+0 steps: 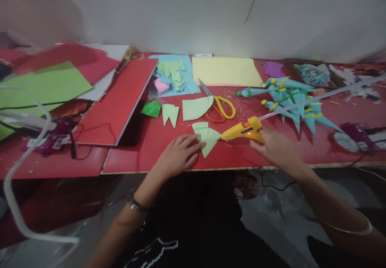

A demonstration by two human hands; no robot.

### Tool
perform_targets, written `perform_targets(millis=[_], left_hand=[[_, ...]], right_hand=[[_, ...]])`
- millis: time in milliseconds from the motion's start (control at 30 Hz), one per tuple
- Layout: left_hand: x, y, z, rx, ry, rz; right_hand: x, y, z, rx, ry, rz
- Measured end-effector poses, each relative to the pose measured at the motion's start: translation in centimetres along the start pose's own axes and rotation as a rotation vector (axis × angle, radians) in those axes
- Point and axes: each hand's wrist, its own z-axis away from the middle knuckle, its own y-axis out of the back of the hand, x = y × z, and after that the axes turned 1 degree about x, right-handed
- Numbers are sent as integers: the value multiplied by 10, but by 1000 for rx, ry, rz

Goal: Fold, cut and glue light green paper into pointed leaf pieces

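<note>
My right hand (277,147) is wrapped round a yellow hot glue gun (243,130) with a small glowing orange light. A long clear glue stick (319,95) sticks out of its back. The gun's nozzle meets the right edge of a pale green folded paper piece (208,139) near the table's front edge. My left hand (179,155) lies on that paper's left side, fingers stretched out over it. Just beyond are a curved pale green paper (196,109), a notched green paper piece (170,114) and scissors (220,107) with yellow and orange handles.
Blue paper cones with yellow trim (297,99) are heaped at the right. A red board (120,99) and coloured sheets (45,83) lie at the left. A yellow sheet (226,71) is at the back. A white cable (18,175) loops at far left.
</note>
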Motion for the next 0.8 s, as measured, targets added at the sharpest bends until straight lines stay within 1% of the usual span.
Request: perform_targets(millis=[433,600,667,800], left_hand=[[-2,-3,0,-4,11,4],[-1,-1,1,-14,20,16],[-1,1,2,-21,22,24],[2,1,3,-7,32,53]], right_hand=[[9,-7,-2,23,-78,29],[14,-11,-4,79,-125,-4],[19,-13,-4,117,-178,-50],[38,-21,-7,221,-389,-203]])
